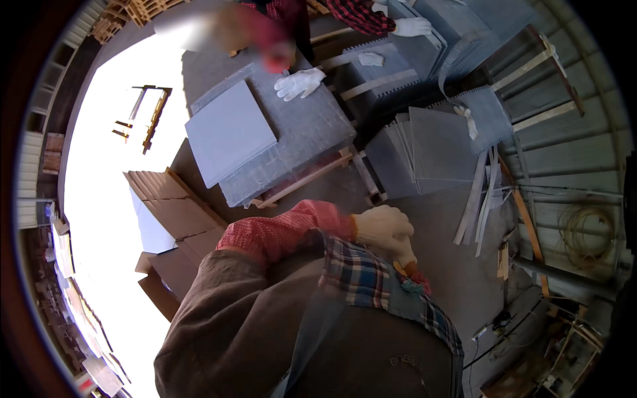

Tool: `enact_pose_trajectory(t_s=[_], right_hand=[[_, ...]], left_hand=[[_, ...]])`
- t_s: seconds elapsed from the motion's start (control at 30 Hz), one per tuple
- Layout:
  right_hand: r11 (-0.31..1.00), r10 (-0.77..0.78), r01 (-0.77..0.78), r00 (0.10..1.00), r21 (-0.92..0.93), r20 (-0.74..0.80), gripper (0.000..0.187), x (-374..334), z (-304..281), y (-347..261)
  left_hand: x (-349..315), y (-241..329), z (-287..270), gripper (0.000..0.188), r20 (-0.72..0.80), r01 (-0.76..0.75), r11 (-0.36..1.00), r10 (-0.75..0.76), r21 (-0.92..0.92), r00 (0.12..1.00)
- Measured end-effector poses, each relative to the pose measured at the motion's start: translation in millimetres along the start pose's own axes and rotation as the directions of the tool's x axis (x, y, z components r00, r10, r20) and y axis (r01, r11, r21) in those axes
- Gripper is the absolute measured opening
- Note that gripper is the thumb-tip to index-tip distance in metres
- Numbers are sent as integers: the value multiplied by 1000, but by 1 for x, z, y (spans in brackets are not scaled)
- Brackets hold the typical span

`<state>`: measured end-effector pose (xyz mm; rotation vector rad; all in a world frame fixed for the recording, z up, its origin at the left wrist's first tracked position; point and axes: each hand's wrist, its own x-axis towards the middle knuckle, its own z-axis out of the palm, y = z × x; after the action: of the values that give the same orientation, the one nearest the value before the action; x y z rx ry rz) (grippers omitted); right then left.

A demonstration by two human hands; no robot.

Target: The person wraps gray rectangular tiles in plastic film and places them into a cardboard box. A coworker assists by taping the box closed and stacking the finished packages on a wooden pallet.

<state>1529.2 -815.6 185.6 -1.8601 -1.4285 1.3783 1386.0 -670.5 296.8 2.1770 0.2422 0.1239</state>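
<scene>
My left hand (385,229), in a pale knitted work glove with a red checked sleeve, reaches across my front. Its fingers are curled down beside a bunched, multicoloured piece of cloth (415,282) at the edge of my plaid apron (358,268). What the fingertips hold is hidden. My right hand cannot be made out. Ahead, a pale grey flat sheet (232,132) lies on a grey stack (308,129) raised on a wooden pallet (305,179). A white glove (298,83) rests on that stack; whether a hand fills it is unclear.
A co-worker's gloved hand (413,26) touches upright grey panels (464,33) at the far right. Loose sheets (441,142) lean nearby, with cut strips (481,199) on the floor. Folded cardboard (176,209) stands left. A coiled hose (587,232) is near the right wall.
</scene>
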Motion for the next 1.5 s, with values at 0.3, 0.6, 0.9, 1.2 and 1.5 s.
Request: enact_pose_trajectory(t_s=[0.3, 0.6, 0.9, 1.2, 1.5], right_hand=[[954, -259, 209, 935, 215, 243, 41, 48, 35, 8], [983, -170, 183, 956, -32, 240, 31, 69, 16, -43], [959, 148, -57, 936, -276, 320, 36, 101, -23, -140], [984, 113, -109, 993, -138, 28, 45, 129, -57, -30], [861, -131, -47, 942, -507, -309, 57, 171, -183, 141]], left_hand=[[-5, 0, -32, 21, 171, 83, 927, -155, 366, 973], [-4, -47, -42, 27, 247, 100, 963, -163, 250, 955], [-12, -99, -46, 30, -154, 155, 970, -185, -189, 971], [12, -155, -28, 39, 3, 548, 755, -586, -359, 810], [120, -189, 36, 46, 62, 688, 418, -828, -594, 557]])
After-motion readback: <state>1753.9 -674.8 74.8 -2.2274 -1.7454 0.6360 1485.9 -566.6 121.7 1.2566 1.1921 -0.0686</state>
